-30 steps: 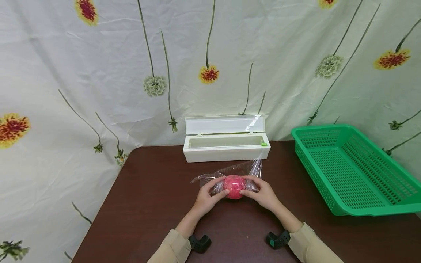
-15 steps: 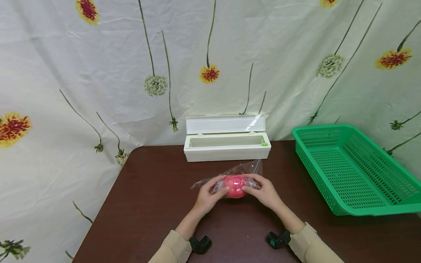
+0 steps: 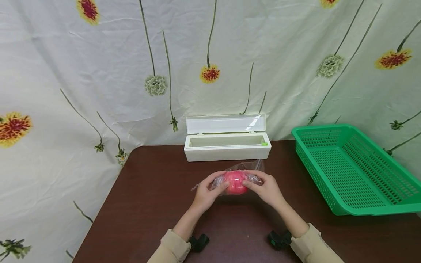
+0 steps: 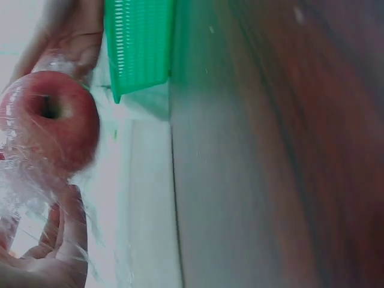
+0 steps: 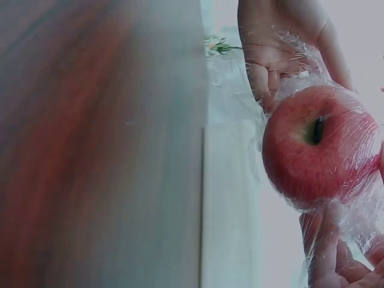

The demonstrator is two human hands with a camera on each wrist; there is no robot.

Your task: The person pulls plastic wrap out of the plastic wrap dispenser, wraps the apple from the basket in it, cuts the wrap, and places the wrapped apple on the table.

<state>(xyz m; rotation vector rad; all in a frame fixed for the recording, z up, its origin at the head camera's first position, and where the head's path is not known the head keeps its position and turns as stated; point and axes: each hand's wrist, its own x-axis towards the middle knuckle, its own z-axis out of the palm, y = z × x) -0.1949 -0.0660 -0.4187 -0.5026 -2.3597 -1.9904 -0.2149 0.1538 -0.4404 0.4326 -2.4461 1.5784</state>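
A red apple (image 3: 235, 182) in clear plastic wrap (image 3: 247, 166) is held between both hands, above the table. On its left side, my left hand (image 3: 206, 190) grips the wrapped fruit with thumb in front and fingers behind. Opposite it, my right hand (image 3: 268, 188) holds the right side the same way. In the left wrist view the apple's stem hollow (image 4: 53, 108) faces the camera, film stretched over the skin. The right wrist view shows crinkled wrap (image 5: 360, 219) gathered beside the apple near the right fingers. A loose sheet of film trails behind the hands.
Behind the hands stands a white wrap dispenser box (image 3: 227, 153), its lid (image 3: 223, 125) raised. A green plastic basket (image 3: 315, 179) sits at the right of the dark wooden table (image 3: 158, 182). A flowered curtain (image 3: 115, 73) hangs behind the table.
Both hands have raised the apple slightly, up and away in the head view. Less of the loose film shows behind it now. The box and basket have not moved.
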